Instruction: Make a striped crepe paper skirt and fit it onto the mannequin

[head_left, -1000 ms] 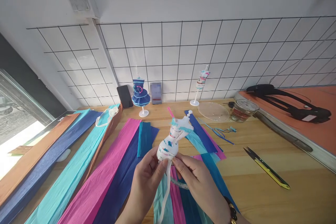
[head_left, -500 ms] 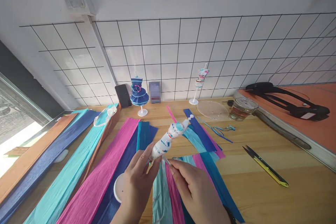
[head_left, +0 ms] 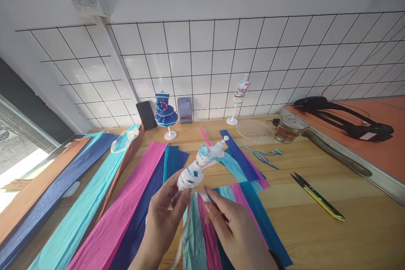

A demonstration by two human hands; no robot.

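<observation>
My left hand (head_left: pixel 164 209) is closed around the lower end of a small white dress-form mannequin (head_left: pixel 192 174), which is spotted with blue, teal and red bits. The mannequin tilts, its knobbed neck pointing up and right. Just below its base, my right hand (head_left: pixel 236 221) pinches a thin white strip (head_left: pixel 205 196) between thumb and fingers. A pale, blurred length of strip (head_left: pixel 181 242) hangs down between the two hands. Under them lie teal, pink and blue crepe paper pieces (head_left: pixel 195 232).
Long crepe paper strips (head_left: pixel 118 204) cover the left side. At the back stand a blue-dressed mannequin (head_left: pixel 166 118), a phone (head_left: pixel 146 115) and another spotted mannequin (head_left: pixel 241 93). To the right are a round clear plate (head_left: pixel 254 130), a glass jar (head_left: pixel 290 128) and yellow-black snips (head_left: pixel 318 197).
The mannequin has shifted slightly left and its front has turned. My right hand has drawn out more of the white strip, and a pale length now hangs between my hands.
</observation>
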